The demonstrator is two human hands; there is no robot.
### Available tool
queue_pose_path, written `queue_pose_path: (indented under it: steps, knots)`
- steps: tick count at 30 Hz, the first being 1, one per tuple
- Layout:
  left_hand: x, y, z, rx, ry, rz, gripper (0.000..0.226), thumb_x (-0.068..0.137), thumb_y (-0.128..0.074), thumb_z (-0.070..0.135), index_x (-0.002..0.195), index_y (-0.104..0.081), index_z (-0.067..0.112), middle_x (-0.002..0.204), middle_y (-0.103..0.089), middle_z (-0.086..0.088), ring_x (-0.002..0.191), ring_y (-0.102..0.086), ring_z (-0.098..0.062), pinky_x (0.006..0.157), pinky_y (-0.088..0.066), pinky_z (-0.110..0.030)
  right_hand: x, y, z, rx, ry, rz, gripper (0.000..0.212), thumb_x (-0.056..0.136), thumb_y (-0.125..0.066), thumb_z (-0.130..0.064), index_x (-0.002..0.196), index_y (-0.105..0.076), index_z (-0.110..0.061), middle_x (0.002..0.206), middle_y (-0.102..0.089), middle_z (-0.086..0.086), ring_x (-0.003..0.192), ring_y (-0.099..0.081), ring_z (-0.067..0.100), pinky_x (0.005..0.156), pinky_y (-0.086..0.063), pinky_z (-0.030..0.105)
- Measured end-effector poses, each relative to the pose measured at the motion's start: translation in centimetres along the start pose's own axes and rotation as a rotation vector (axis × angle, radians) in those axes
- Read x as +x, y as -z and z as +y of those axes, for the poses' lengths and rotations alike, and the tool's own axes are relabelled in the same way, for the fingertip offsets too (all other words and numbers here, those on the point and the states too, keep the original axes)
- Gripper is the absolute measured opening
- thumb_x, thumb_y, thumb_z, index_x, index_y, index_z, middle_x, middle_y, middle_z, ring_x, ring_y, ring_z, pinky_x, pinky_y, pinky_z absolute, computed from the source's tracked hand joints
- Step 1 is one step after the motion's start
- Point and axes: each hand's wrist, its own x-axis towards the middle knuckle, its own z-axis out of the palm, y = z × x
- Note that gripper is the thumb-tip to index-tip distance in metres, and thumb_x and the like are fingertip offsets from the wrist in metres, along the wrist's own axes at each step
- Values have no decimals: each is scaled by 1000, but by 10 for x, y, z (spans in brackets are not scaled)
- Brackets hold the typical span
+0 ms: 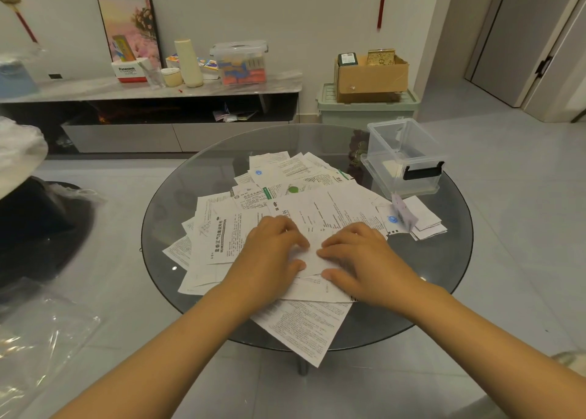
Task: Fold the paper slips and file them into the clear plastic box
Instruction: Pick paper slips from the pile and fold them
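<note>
Both the left hand (272, 253) and the right hand (355, 257) press flat on a white slip (312, 260) at frame centre; thin, light paper, probably slippery on glass, so pinch its edges; the clear box (402, 155) waits upper right

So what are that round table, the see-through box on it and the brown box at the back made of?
The round table looks like smoked glass: glossy, and the floor shows through it. The clear box seems to be hard transparent plastic with a black latch; its walls show what lies behind them. The brown box looks like matte cardboard, with open flaps and shiny tape across the front.
</note>
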Motion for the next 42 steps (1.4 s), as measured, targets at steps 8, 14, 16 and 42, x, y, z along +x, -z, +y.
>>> queue_pose_path:
  steps: [8, 14, 16, 42]
  knots:
    - [-1, 2, 1, 89, -42, -101, 38, 88, -54, 50, 118, -62, 28, 117, -55, 13, 111, -46, -6, 98, -26, -27, 1, 1, -1, -25, 34, 14, 33, 93, -49, -40, 120, -62, -27, 122, -61, -11, 113, -46, 13, 93, -29, 24]
    - [-1, 6, 6, -105, 84, -27, 20, 92, -53, 28, 86, -68, 18, 83, -67, 3, 79, -59, -15, 70, -42, -28, 3, 5, -6, 128, -127, 122, 17, 94, -48, -33, 102, -62, -25, 93, -61, -2, 91, -51, 14, 74, -39, 28]
    - [0, 4, 6, -122, 111, -13, 11, 90, -56, 23, 97, -64, 22, 91, -63, 7, 81, -56, -9, 70, -42, -23, 4, 4, -8, 171, -164, 145, 16, 93, -51, -30, 106, -58, -26, 92, -59, -3, 90, -49, 13, 74, -39, 27]
    - [18, 6, 14, -327, 207, -28, 28, 74, -78, 20, 64, -54, 30, 91, -51, 14, 86, -50, -4, 66, -34, -13, 4, 3, -2, 184, -129, 175, 16, 87, -61, -31, 99, -57, -21, 94, -44, -15, 98, -29, 6, 82, -23, 23]
